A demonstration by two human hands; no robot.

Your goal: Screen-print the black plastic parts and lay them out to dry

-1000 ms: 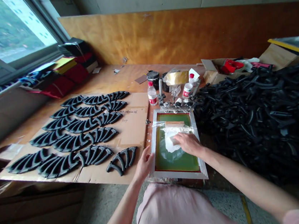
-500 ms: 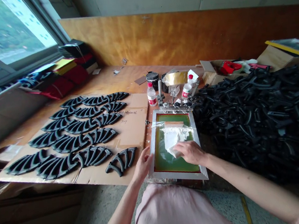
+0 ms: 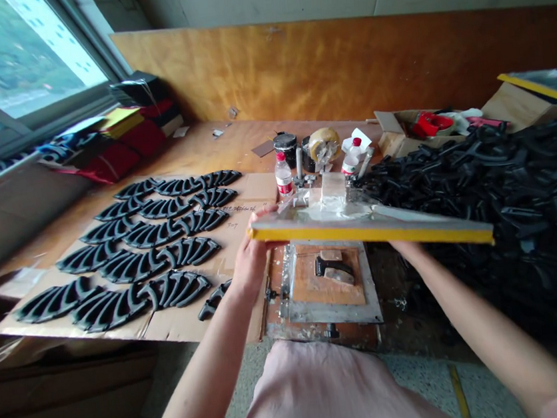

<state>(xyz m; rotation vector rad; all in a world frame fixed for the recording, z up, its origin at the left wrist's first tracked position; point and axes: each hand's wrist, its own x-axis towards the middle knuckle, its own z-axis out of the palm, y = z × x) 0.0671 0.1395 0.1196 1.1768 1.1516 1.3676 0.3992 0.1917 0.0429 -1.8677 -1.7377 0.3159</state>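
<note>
A screen-printing frame (image 3: 376,230) is tilted up, its yellow-edged front side raised towards me. My left hand (image 3: 257,248) is closed on its left corner. Most of my right hand is behind the raised frame; its wrist shows below the edge and the fingers are hidden. On the mesh side, a pale squeegee (image 3: 334,189) stands amid smeared white ink. Under the frame, a black curved plastic part (image 3: 334,268) with small white marks lies on the printing base (image 3: 301,293). Several similar black parts (image 3: 129,269) lie in rows at the left.
A large heap of black parts (image 3: 458,195) covers the right side. Behind the frame stand a red-capped bottle (image 3: 283,176), a dark tub (image 3: 285,148) and a tape roll (image 3: 324,147). A cardboard sheet (image 3: 245,206) lies under the rows. An open carton (image 3: 391,136) sits behind the heap.
The frame has swung up from flat, uncovering the base and the black part on it. My left hand has moved from beside the frame onto its corner. My right hand has gone behind it.
</note>
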